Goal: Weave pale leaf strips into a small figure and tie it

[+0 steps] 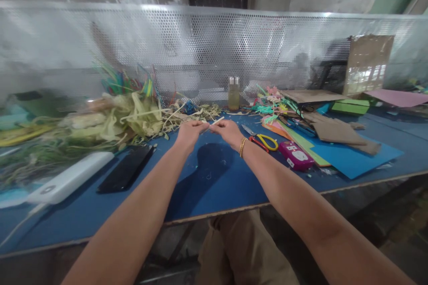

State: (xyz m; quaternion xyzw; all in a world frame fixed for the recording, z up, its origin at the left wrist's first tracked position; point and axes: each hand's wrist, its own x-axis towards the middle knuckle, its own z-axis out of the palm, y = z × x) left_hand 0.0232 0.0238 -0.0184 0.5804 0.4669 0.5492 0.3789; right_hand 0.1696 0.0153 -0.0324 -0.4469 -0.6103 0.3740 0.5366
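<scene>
A blue desk [214,187] is backed by a perforated metal screen [214,49]. To the left, a heap of pale husks [133,118] is piled, with a white power bank [72,178] and a black phone [126,169] lying in front of it. A jar [233,92] stands by the screen at the centre. To the right lie scissors [264,140], a pink case [296,156], coloured paper [354,160] and a cardboard box [368,64]. Nothing stands between the hands and the near edge.

Both arms are stretched forward over the desk. A thin pale strip [214,123] is pinched between the left hand [189,133] and the right hand [228,131], fingers closed on its 2 ends, just above the desk centre. A gold bracelet [242,147] is worn on the right wrist.
</scene>
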